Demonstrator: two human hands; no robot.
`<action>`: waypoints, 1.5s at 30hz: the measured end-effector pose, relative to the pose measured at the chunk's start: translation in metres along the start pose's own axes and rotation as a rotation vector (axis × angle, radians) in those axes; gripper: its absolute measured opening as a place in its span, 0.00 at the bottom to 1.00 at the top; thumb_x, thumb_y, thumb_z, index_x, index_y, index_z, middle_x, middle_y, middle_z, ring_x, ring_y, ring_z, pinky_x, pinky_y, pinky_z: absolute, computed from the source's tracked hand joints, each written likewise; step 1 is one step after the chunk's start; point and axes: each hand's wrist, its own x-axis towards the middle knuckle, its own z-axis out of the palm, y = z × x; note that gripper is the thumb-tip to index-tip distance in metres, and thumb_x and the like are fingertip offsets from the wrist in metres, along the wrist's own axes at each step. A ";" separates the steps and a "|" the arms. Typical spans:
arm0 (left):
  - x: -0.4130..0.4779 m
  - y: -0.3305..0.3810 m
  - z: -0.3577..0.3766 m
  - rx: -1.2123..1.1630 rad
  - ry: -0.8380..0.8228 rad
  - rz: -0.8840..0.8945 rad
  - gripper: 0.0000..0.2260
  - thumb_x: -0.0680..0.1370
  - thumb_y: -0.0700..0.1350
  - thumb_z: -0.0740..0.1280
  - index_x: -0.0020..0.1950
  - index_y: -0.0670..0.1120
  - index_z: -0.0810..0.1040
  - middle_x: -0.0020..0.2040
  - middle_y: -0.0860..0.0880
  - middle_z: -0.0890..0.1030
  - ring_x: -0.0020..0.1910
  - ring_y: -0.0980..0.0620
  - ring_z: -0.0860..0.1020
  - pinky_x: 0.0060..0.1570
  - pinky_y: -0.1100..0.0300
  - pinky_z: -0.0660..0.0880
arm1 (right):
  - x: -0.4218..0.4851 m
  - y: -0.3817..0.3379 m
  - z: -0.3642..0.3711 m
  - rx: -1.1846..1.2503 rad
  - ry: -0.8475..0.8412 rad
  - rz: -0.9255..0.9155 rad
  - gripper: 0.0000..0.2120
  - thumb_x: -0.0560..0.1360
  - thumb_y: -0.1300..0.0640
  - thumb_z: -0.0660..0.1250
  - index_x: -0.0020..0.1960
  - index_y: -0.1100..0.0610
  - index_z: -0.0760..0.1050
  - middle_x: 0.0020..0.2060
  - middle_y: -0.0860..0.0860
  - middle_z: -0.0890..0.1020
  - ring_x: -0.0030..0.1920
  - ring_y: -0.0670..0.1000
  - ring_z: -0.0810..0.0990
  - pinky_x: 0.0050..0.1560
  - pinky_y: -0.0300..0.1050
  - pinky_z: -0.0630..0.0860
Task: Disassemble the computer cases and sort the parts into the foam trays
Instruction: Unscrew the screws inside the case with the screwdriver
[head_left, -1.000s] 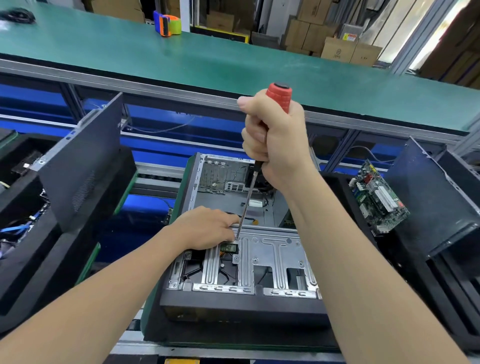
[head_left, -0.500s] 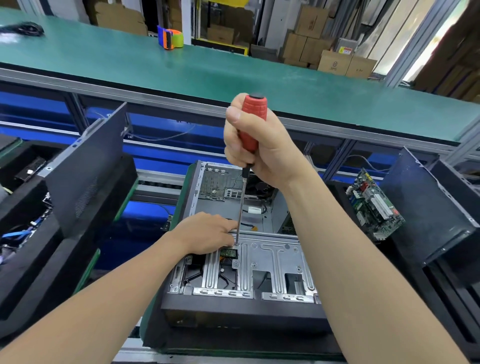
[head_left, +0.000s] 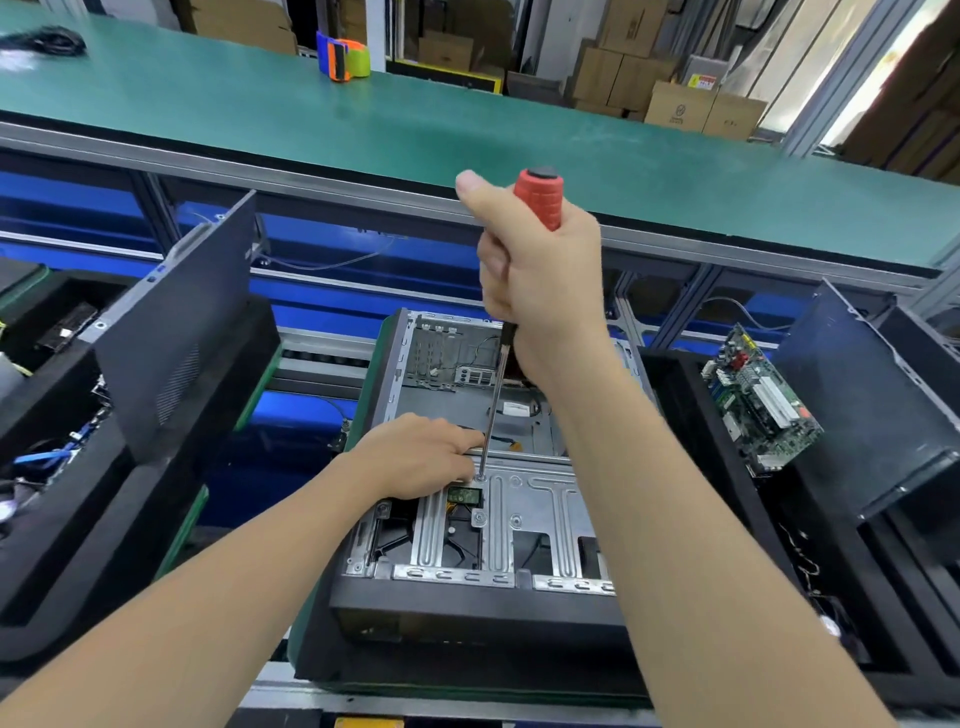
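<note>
An open computer case (head_left: 519, 525) lies on its side in front of me, its silver drive bracket (head_left: 540, 499) facing up. My right hand (head_left: 540, 280) grips the red handle of a screwdriver (head_left: 540, 200), held upright, its tip set on a screw at the bracket's left end. My left hand (head_left: 421, 457) rests on the bracket beside the shaft, fingers next to the tip. A small green board shows just below those fingers.
Black foam trays (head_left: 727, 467) flank the case. The right one holds a green motherboard (head_left: 758, 400) and a dark side panel (head_left: 872, 395). Another dark panel (head_left: 182, 332) leans in the left tray above blue cables. A green-topped bench (head_left: 363, 119) runs behind, with a tape dispenser (head_left: 345, 54).
My right hand has shifted a little around the screwdriver handle while the tip stays on the same screw. My left hand has stayed in place.
</note>
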 end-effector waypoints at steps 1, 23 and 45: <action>-0.001 0.000 0.000 0.006 0.009 0.004 0.02 0.80 0.56 0.59 0.50 0.61 0.66 0.51 0.51 0.76 0.45 0.44 0.72 0.33 0.56 0.62 | 0.004 -0.001 -0.008 0.046 -0.107 0.024 0.20 0.80 0.59 0.71 0.34 0.56 0.65 0.25 0.51 0.65 0.22 0.50 0.59 0.24 0.39 0.59; 0.001 0.002 -0.001 0.183 0.006 0.074 0.13 0.85 0.45 0.55 0.62 0.51 0.78 0.66 0.53 0.75 0.56 0.46 0.74 0.47 0.54 0.67 | -0.009 0.001 -0.010 -0.072 0.180 -0.014 0.15 0.76 0.45 0.76 0.44 0.55 0.80 0.37 0.50 0.79 0.35 0.51 0.79 0.39 0.46 0.79; 0.012 0.005 0.005 0.110 0.077 -0.047 0.20 0.86 0.62 0.45 0.42 0.56 0.67 0.37 0.53 0.77 0.40 0.46 0.80 0.51 0.49 0.78 | 0.025 0.009 -0.040 0.380 -0.643 0.168 0.11 0.76 0.61 0.66 0.39 0.52 0.66 0.23 0.45 0.64 0.20 0.43 0.57 0.22 0.35 0.56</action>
